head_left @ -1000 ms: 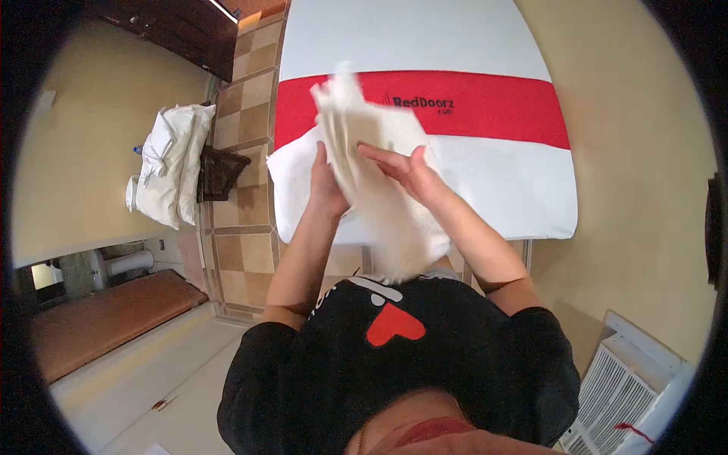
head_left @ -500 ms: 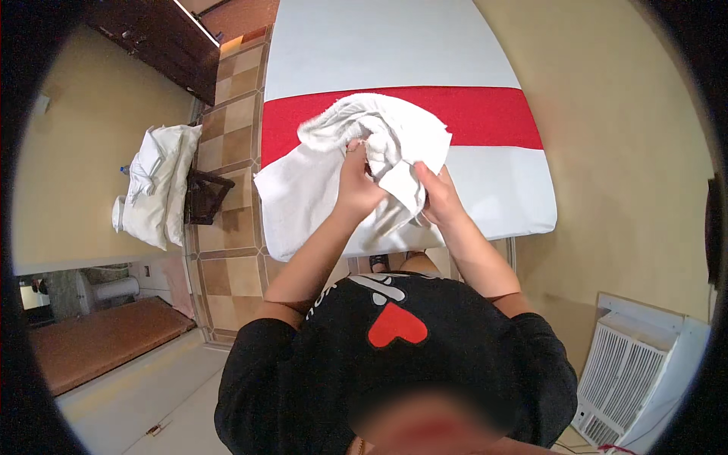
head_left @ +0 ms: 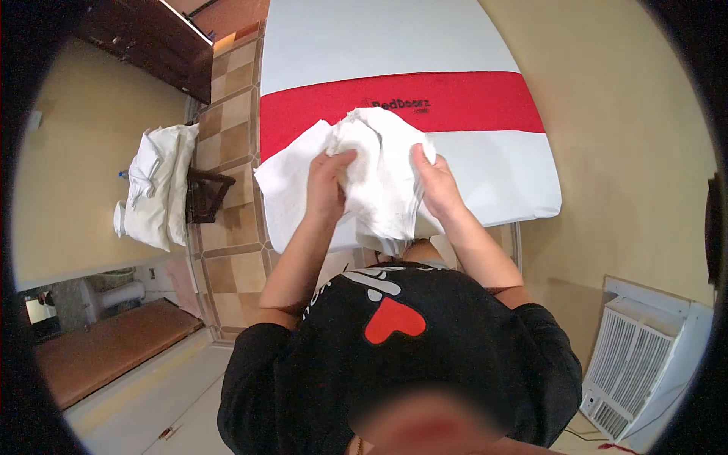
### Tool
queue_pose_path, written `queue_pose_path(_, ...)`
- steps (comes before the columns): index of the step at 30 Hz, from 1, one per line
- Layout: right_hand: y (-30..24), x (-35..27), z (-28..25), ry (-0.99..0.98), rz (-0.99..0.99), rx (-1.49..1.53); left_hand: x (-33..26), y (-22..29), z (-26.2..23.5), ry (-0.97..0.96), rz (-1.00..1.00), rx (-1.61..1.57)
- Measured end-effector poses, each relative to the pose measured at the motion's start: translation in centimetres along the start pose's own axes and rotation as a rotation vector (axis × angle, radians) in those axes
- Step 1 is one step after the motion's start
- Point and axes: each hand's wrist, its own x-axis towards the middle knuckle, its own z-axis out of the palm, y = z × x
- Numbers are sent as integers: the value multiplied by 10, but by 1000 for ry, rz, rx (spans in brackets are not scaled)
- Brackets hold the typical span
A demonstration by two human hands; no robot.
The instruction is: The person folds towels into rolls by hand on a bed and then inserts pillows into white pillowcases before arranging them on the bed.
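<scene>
White cloth (head_left: 381, 178) hangs creased, soft and loosely folded.

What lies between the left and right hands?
In the head view, a white cloth spans the stretch between the left hand and the right hand, held by both.

White pillows (head_left: 154, 221) rest on a dark wooden stand (head_left: 209, 197) above checkered floor tiles (head_left: 230, 138); a brown door (head_left: 155, 36) stands beyond, and a white air conditioner (head_left: 629, 362) juts from the beige wall (head_left: 614, 144).
</scene>
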Motion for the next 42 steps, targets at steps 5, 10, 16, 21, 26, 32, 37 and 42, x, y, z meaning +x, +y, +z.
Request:
queue_pose_path(5,-10,9,-28,120,-311,-235,-2,29,-53,173,270,209)
queue_pose_path(10,-35,12,-30,65,-307,-127,-15,53,-98,687,1033,1737)
queue_pose_path(16,-29,11,7,-228,-111,77,-20,36,21,-166,904,991)
queue_pose_path(21,-33,2,15,-305,21,332,-12,21,28,-262,747,934)
queue_pose_path(26,-38,0,17,-151,-47,245,-10,17,25,-110,971,943)
queue_pose_path(32,-147,49,-31,293,-579,-62,27,94,-16,174,1149,472)
queue_pose_path(37,-286,50,-3,234,-685,-303,13,112,-21,-177,1526,1524)
queue_pose_path(42,-368,41,66,114,-764,-318,65,182,-117,448,1062,1406)
